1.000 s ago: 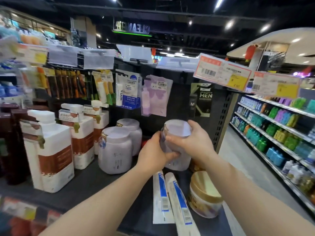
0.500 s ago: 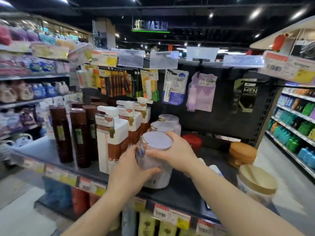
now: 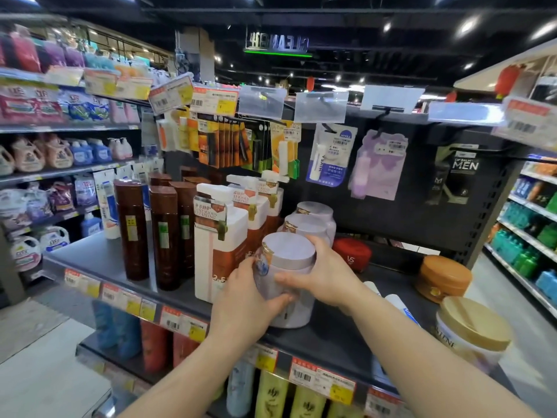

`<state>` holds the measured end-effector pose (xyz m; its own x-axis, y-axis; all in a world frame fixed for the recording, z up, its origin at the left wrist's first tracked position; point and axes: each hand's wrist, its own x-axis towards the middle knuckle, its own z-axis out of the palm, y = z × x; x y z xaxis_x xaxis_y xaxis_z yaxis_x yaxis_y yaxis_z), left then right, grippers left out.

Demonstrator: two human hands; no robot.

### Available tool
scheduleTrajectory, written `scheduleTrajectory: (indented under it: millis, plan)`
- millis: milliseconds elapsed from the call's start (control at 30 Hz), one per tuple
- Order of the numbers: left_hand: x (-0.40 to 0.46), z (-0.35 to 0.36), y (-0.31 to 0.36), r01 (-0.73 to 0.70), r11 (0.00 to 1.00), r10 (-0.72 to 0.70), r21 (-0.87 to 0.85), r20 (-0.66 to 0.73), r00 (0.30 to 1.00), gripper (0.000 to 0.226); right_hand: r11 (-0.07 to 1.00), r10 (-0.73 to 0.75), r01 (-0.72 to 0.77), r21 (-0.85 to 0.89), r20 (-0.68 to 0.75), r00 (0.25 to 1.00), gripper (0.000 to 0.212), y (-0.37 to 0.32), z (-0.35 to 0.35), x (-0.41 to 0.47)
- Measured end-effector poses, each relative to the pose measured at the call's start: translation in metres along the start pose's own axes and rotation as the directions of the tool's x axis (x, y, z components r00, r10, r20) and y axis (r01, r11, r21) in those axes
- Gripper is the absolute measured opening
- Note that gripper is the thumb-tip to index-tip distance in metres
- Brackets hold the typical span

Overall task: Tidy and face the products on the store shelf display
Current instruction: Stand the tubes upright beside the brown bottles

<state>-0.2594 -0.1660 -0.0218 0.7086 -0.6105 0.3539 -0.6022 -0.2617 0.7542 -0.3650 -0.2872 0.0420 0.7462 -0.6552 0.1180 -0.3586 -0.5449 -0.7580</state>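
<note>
A pale lilac jar [image 3: 289, 257] with a flat lid stands near the front edge of the dark shelf [image 3: 99, 260]. My left hand [image 3: 244, 297] grips its left side and front. My right hand [image 3: 325, 276] wraps its right side, thumb across the front. Two more lilac jars [image 3: 313, 218] line up behind it. Left of them stand white pump bottles [image 3: 220, 236] with brown labels, then tall brown bottles [image 3: 164, 233].
A red tub [image 3: 352, 254], an orange tub [image 3: 443, 277] and a gold-lidded jar [image 3: 470, 330] sit to the right. White tubes [image 3: 391, 300] lie behind my right forearm. Carded items hang on the black back panel [image 3: 422, 212]. Price tags line the shelf edge.
The lilac jar came from the right part of the shelf to the front of the jar row, beside the pump bottles. My view swung left and back.
</note>
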Motion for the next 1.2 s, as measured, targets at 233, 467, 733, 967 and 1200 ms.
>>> scheduleTrajectory:
  millis: [233,467,733,967,1200]
  plan:
    - [0.000,-0.001,0.001,0.006,1.000,-0.006,0.002,0.011,1.000,0.096,1.000,-0.001,0.002,0.027,-0.009,1.000,0.103,0.001,0.003,0.000]
    - [-0.015,-0.009,0.029,-0.167,0.966,0.195,0.197,-0.131,0.972,0.094,0.998,0.025,-0.026,0.064,0.009,1.000,0.114,0.021,-0.018,-0.018]
    - [-0.025,0.056,0.089,-0.444,0.892,0.432,0.087,0.130,0.892,0.056,0.994,0.072,-0.089,-0.059,-0.246,0.967,0.055,0.066,-0.105,-0.045]
    - [-0.008,0.107,0.100,-0.498,0.859,0.385,0.120,0.490,0.782,0.051,0.957,0.069,-0.108,-0.269,-0.150,0.986,0.052,0.100,-0.132,-0.067]
    - [0.014,0.130,0.099,-0.664,0.705,0.254,0.247,0.787,0.562,0.067,0.922,0.033,-0.073,-0.379,-0.113,0.993,0.038,0.123,-0.144,-0.063]
